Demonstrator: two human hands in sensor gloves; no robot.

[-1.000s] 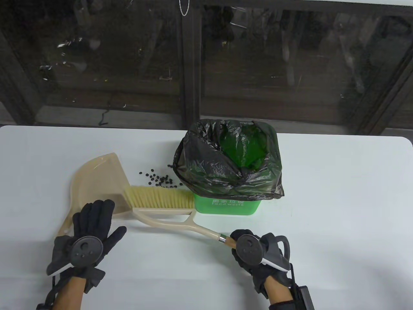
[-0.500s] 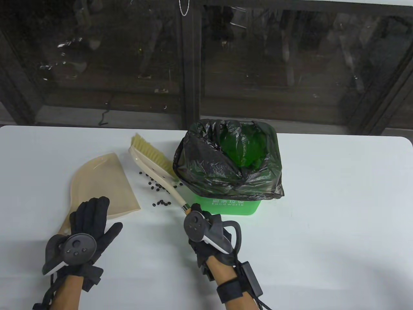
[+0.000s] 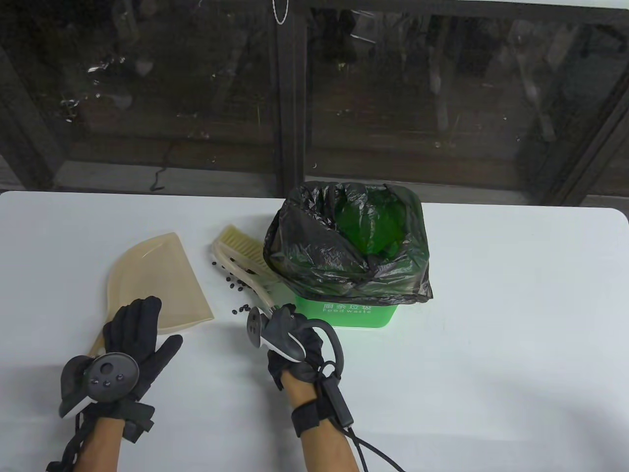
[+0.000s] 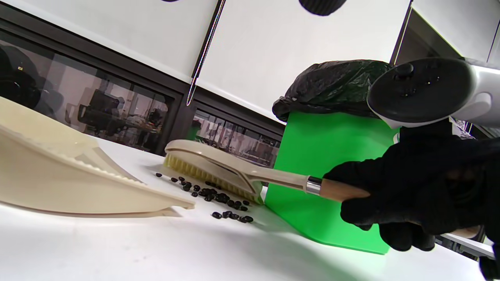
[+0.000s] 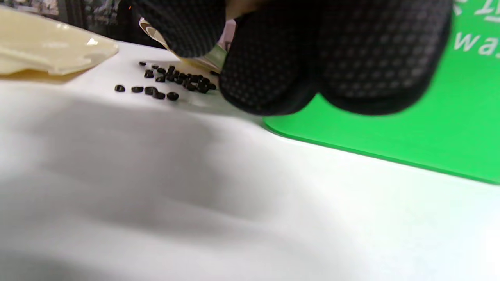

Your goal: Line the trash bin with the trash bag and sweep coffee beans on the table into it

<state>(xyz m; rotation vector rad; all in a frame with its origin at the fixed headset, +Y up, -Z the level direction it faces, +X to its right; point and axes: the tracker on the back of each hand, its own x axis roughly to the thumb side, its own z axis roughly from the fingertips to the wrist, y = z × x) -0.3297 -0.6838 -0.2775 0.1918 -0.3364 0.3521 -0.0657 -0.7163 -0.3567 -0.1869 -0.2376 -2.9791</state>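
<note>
The green trash bin stands mid-table, lined with a black trash bag folded over its rim. My right hand grips the wooden handle of a beige brush, also seen as brush. Its bristle head lies on the table tight against the bin's left side. Several coffee beans lie just left of the brush, between it and the beige dustpan. My left hand rests flat, fingers straight, on the dustpan's near end over its handle. The beans show close in the right wrist view.
The white table ends at a dark window wall along its far edge. The bin's green front sits right beside my right hand's fingers.
My right hand swung the brush from lying crosswise before the dustpan to pointing away beside the bin, then drew it slightly nearer. The beans shifted toward the dustpan. My left hand barely moved.
</note>
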